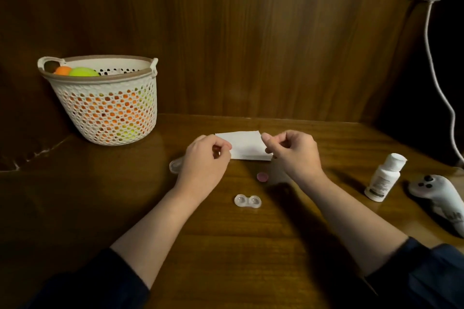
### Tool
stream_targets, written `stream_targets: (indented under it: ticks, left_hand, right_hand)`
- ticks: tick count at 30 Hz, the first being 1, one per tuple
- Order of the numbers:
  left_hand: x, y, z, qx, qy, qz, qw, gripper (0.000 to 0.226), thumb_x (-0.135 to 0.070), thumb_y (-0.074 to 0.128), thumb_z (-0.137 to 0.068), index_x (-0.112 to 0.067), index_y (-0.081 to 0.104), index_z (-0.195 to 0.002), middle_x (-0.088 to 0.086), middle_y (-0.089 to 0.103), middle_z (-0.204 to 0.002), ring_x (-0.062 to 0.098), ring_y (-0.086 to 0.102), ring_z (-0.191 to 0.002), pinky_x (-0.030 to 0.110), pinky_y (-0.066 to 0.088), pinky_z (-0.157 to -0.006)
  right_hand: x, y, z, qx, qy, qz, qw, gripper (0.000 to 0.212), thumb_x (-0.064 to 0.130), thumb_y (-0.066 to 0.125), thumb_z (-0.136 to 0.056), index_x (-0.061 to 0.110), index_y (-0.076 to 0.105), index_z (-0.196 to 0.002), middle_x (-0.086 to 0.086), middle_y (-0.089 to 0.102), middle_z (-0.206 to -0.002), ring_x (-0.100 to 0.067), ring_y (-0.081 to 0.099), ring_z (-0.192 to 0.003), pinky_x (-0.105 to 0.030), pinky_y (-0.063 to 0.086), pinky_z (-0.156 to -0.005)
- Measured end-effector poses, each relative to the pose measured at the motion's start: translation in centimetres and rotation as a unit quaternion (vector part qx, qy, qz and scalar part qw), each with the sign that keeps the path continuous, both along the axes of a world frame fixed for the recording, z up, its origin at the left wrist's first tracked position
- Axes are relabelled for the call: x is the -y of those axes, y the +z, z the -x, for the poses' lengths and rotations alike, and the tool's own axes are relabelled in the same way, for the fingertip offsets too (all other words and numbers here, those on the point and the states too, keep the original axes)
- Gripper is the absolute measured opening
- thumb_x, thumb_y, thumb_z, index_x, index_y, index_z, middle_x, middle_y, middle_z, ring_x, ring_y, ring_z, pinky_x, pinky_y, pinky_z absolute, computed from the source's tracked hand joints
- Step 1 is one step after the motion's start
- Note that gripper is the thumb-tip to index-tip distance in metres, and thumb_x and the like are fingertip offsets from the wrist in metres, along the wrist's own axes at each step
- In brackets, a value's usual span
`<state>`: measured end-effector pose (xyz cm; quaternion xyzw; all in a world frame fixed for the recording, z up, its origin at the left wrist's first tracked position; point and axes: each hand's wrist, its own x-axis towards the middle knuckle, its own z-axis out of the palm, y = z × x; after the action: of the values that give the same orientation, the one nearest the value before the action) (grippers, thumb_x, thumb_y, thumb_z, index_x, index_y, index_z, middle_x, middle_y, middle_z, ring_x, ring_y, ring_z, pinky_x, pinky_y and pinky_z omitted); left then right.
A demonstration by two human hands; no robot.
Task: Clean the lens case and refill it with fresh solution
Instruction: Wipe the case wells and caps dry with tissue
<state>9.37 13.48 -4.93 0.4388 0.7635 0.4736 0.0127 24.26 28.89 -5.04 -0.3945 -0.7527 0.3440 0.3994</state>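
While one lens case [247, 201] lies open on the wooden bench [226, 246], both wells uncapped and seemingly dry, cleaning looks unfinished and refilling not begun. From left: one basket [105, 113] of balls; one clear cap [175, 165] beside the left hand [204, 162]; that hand pinches the left edge of one white tissue [244, 145]; one pink cap [262, 176] just nearer; the right hand [295, 152] hovers curled at the tissue's right edge, grip unclear; one solution bottle [384, 178] stands capped, well right of the case
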Motion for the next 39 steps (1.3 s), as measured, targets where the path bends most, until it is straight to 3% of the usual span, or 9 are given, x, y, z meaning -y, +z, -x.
stream_targets:
  ticks: [1, 4, 7, 12, 19, 25, 29, 32, 39]
  left_hand:
    - [-0.8, -0.1, 0.3, 0.012, 0.004, 0.002, 1.000, 0.013, -0.022, 0.065, -0.105, -0.025, 0.074, -0.115, -0.009, 0.067, -0.115, 0.010, 0.064, -0.088, 0.004, 0.047, -0.054]
    - [-3.1, -0.4, 0.9, 0.046, 0.015, 0.017, 0.999, 0.031, -0.020, 0.068, -0.103, -0.024, 0.064, -0.134, -0.001, 0.061, -0.140, 0.017, 0.062, -0.124, 0.022, 0.057, -0.088]
    - [-4.7, -0.9, 1.3, 0.055, 0.021, 0.060, 0.996, 0.049, -0.023, 0.064, -0.106, -0.023, 0.051, -0.152, 0.005, 0.051, -0.155, 0.026, 0.050, -0.143, 0.039, 0.052, -0.108]
    - [-5.8, -1.9, 1.9, 0.043, 0.019, 0.152, 0.987, 0.057, -0.029, 0.057, -0.109, -0.019, 0.040, -0.163, 0.009, 0.051, -0.160, 0.033, 0.035, -0.155, 0.055, 0.042, -0.121]
    - [-5.7, -2.7, 2.0, 0.026, 0.025, 0.156, 0.987, 0.054, -0.017, 0.058, -0.107, -0.019, 0.046, -0.160, 0.010, 0.055, -0.157, 0.035, 0.033, -0.155, 0.054, 0.042, -0.122]
    - [-5.2, -2.4, 1.8, 0.046, 0.010, 0.116, 0.992, 0.052, -0.012, 0.061, -0.104, -0.015, 0.053, -0.155, 0.010, 0.059, -0.154, 0.041, 0.069, -0.121, 0.056, 0.063, -0.094]
    - [-5.2, -2.1, 1.9, 0.050, 0.015, 0.083, 0.995, 0.055, -0.006, 0.065, -0.102, -0.017, 0.054, -0.155, 0.003, 0.053, -0.161, 0.029, 0.057, -0.141, 0.046, 0.055, -0.111]
    - [-5.1, -1.6, 1.8, 0.099, 0.001, 0.036, 0.994, 0.059, 0.000, 0.067, -0.100, -0.022, 0.056, -0.153, -0.003, 0.055, -0.159, 0.019, 0.051, -0.147, 0.038, 0.050, -0.114]
    - [-4.8, -0.8, 1.2, 0.269, -0.080, -0.094, 0.955, 0.055, 0.000, 0.074, -0.097, -0.020, 0.063, -0.147, -0.009, 0.069, -0.141, 0.005, 0.069, -0.124, 0.035, 0.057, -0.109]
  right_hand:
    - [-0.7, -0.2, 0.6, 0.013, -0.010, -0.005, 1.000, 0.029, 0.048, 0.078, -0.096, 0.027, 0.075, -0.076, 0.015, 0.079, -0.076, -0.002, 0.074, -0.078, -0.034, 0.064, -0.077]
    - [-2.4, -1.2, 1.9, 0.022, -0.042, 0.007, 0.999, 0.004, 0.029, 0.073, -0.103, 0.028, 0.075, -0.100, 0.016, 0.076, -0.098, -0.010, 0.074, -0.100, -0.034, 0.064, -0.091]
    - [-3.2, -2.8, 2.4, 0.052, -0.061, 0.021, 0.997, 0.028, 0.029, 0.070, -0.104, 0.021, 0.068, -0.130, 0.006, 0.073, -0.120, -0.021, 0.067, -0.122, -0.045, 0.057, -0.108]
    - [-3.8, -4.2, 2.8, 0.115, -0.039, 0.010, 0.993, 0.039, 0.036, 0.071, -0.102, 0.027, 0.064, -0.140, 0.007, 0.070, -0.133, -0.023, 0.057, -0.134, -0.055, 0.051, -0.114]
    - [-3.0, -3.9, 2.8, 0.161, 0.018, -0.041, 0.986, 0.041, 0.022, 0.070, -0.097, 0.039, 0.070, -0.135, 0.014, 0.067, -0.138, -0.022, 0.040, -0.143, -0.054, 0.039, -0.121]
    - [-3.0, -4.0, 2.7, 0.180, 0.032, -0.055, 0.982, 0.032, 0.024, 0.068, -0.100, 0.034, 0.075, -0.130, 0.013, 0.074, -0.132, -0.024, 0.047, -0.138, -0.053, 0.041, -0.119]
    - [-2.9, -4.0, 2.8, 0.177, 0.032, -0.049, 0.982, 0.030, 0.026, 0.069, -0.101, 0.035, 0.076, -0.128, 0.013, 0.074, -0.131, -0.024, 0.047, -0.136, -0.053, 0.042, -0.118]
    - [-2.7, -3.8, 2.8, 0.166, 0.025, -0.050, 0.985, 0.032, 0.032, 0.071, -0.099, 0.037, 0.074, -0.130, 0.013, 0.072, -0.134, -0.023, 0.045, -0.137, -0.053, 0.044, -0.116]
    - [-1.6, -3.1, 2.6, 0.098, 0.073, -0.121, 0.985, 0.059, 0.043, 0.083, -0.088, 0.047, 0.059, -0.142, 0.030, 0.052, -0.136, -0.009, 0.035, -0.135, -0.048, 0.041, -0.114]
